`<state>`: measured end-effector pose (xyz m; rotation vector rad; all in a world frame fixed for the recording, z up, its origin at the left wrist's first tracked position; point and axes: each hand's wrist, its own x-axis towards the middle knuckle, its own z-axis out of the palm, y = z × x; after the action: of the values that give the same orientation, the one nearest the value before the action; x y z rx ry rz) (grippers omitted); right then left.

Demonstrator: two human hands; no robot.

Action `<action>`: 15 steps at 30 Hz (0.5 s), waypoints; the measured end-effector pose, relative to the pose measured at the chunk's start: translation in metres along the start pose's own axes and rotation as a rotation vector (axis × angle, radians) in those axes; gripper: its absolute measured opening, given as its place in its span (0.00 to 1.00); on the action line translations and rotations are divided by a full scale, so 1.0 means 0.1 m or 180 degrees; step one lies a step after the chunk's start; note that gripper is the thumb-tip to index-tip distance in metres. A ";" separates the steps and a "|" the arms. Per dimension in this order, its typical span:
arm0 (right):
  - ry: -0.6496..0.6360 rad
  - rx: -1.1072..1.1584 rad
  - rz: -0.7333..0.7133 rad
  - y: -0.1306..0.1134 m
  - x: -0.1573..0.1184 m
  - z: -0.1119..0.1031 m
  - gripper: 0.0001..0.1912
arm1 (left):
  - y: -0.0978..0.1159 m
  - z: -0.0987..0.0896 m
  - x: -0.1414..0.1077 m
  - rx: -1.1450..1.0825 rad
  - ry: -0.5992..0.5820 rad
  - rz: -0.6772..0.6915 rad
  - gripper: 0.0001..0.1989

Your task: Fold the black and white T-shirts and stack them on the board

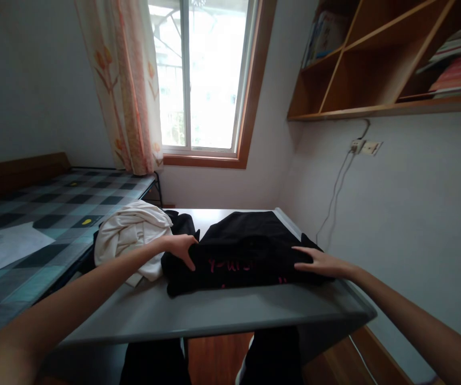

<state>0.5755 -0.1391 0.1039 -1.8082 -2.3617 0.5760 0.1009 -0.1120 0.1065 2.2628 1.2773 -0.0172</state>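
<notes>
A black garment with pink lettering, perhaps a T-shirt, lies partly folded on the white table. My left hand rests on its left end, thumb and fingers spread apart. On the opposite end, my right hand touches the cloth with thumb and fingers apart. Neither hand visibly pinches the fabric. Left of the garment is a crumpled white cloth, partly behind my left forearm. More black fabric shows between the two, and I cannot tell whether it belongs to the same garment.
A bed with a checkered cover adjoins the table on the left, with a paper sheet on it. A wooden shelf with books hangs at upper right. Below it, a cord runs from a wall socket. Ahead are a window and curtain.
</notes>
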 end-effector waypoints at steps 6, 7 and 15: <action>-0.0228 -0.0885 0.0085 -0.01 0.08 0.25 0.40 | 0.06 0.18 0.01 0.0856 0.0143 0.0530 0.16; -0.0118 -0.0966 -0.0034 -0.02 0.12 0.24 0.33 | 0.07 0.19 0.02 0.0861 0.0095 0.0704 0.14; 0.0742 -0.0862 0.0495 -0.22 0.55 0.18 0.13 | 0.18 0.26 0.22 0.1642 0.0336 0.0348 0.14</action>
<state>0.5343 -0.0963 0.0873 -2.0532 -2.2429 0.0511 0.1339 -0.1139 0.0869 2.8004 1.3138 -0.2126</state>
